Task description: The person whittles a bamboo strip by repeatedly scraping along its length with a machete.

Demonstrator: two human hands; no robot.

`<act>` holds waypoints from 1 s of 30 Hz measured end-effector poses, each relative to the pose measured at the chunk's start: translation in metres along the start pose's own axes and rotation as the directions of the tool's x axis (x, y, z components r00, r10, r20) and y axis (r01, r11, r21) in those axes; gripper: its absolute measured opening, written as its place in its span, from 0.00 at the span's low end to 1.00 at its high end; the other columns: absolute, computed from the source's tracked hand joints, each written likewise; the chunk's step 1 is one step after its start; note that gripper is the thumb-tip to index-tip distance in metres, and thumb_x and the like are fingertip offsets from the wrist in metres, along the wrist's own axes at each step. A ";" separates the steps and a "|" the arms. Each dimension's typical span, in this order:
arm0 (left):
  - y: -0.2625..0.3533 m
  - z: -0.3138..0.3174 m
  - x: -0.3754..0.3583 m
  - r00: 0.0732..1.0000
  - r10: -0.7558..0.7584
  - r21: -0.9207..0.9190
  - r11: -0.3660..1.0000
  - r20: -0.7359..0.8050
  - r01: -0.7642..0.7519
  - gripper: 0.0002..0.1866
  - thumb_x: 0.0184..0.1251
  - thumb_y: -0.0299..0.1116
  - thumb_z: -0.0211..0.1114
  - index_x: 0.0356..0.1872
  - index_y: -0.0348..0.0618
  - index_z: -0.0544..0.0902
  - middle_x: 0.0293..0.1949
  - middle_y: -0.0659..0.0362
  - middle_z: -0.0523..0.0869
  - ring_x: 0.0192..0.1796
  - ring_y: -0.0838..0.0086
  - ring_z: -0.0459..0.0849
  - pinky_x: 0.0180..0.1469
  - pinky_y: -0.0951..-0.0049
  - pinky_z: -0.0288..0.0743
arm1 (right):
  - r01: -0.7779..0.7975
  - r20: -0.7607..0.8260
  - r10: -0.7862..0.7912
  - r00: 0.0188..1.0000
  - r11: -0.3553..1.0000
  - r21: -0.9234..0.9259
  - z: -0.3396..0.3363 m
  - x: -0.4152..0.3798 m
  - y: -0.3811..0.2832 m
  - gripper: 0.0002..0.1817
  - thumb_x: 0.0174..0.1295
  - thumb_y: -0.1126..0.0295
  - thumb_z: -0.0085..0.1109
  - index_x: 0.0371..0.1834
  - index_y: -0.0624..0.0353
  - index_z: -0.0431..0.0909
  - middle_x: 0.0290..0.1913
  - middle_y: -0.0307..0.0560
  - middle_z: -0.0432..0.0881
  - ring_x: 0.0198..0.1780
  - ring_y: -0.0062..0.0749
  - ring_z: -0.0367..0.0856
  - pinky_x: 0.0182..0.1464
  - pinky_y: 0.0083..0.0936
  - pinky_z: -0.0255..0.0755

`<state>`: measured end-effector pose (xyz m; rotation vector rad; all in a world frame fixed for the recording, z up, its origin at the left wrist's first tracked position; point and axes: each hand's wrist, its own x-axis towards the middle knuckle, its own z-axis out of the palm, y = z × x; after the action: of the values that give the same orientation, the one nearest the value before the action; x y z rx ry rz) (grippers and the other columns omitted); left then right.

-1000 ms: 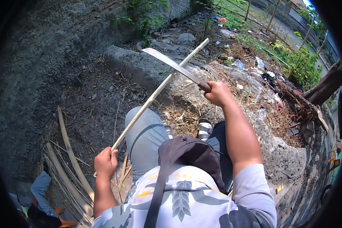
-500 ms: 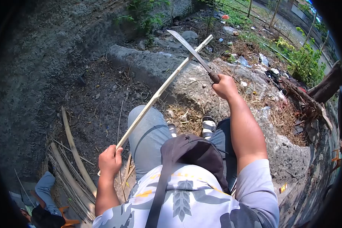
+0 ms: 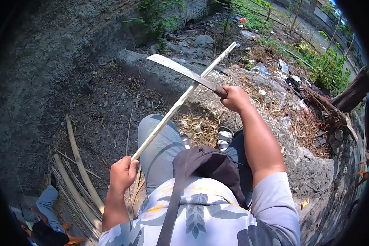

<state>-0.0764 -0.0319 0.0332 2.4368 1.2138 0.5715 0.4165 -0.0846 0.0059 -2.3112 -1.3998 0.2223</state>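
My left hand [image 3: 123, 174] is closed around the lower end of a long pale wooden stick [image 3: 167, 117], in front of my left thigh. The stick slants up and away to the right, and its far end stands out past the stone ledge. My right hand [image 3: 236, 99] grips the dark handle of a machete [image 3: 179, 69]. Its long, slightly curved blade points left and crosses the stick in its upper part. From this angle the blade appears to lie against the stick.
Bamboo poles [image 3: 81, 158] and thin strips lie on the ground at left. A rough stone ledge [image 3: 143, 67] runs ahead of my knees. Litter and dry scraps [image 3: 274, 76] cover the ground at right, near a tree trunk [image 3: 352, 90]. Another person [image 3: 49, 205] sits at lower left.
The machete has moved down along the stick towards me, and its blade has turned further to the left. My left hand and the stick have shifted slightly right.
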 end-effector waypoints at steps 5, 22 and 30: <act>-0.007 0.006 -0.005 0.997 -0.074 -0.010 0.997 0.031 0.075 0.12 0.73 0.37 0.70 0.35 0.38 0.84 0.25 0.46 0.83 0.28 0.48 0.84 0.32 0.55 0.75 | 0.072 0.027 -0.070 0.997 0.992 -0.100 -0.003 -0.016 -0.017 0.12 0.54 0.64 0.65 0.42 0.51 0.84 0.42 0.55 0.89 0.48 0.55 0.89 0.53 0.50 0.82; -0.025 -0.041 -0.012 0.988 -0.091 0.031 0.996 0.121 0.088 0.12 0.72 0.37 0.71 0.33 0.38 0.84 0.24 0.48 0.83 0.26 0.52 0.82 0.31 0.58 0.73 | -0.214 -0.169 0.259 0.951 0.945 0.246 0.002 0.005 0.048 0.18 0.53 0.57 0.72 0.37 0.60 0.84 0.30 0.50 0.87 0.34 0.40 0.85 0.42 0.39 0.77; -0.045 -0.018 -0.035 0.971 -0.158 -0.102 0.979 0.181 0.179 0.13 0.74 0.38 0.70 0.36 0.37 0.86 0.19 0.55 0.80 0.22 0.72 0.76 0.27 0.65 0.69 | -0.105 -0.036 0.128 0.991 0.919 0.379 -0.006 -0.004 0.024 0.20 0.59 0.53 0.77 0.39 0.60 0.87 0.34 0.51 0.89 0.37 0.37 0.86 0.44 0.37 0.77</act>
<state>-0.1349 -0.0327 0.0197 2.2076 1.2624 0.3648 0.4355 -0.0994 0.0003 -2.0614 -1.0795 0.4156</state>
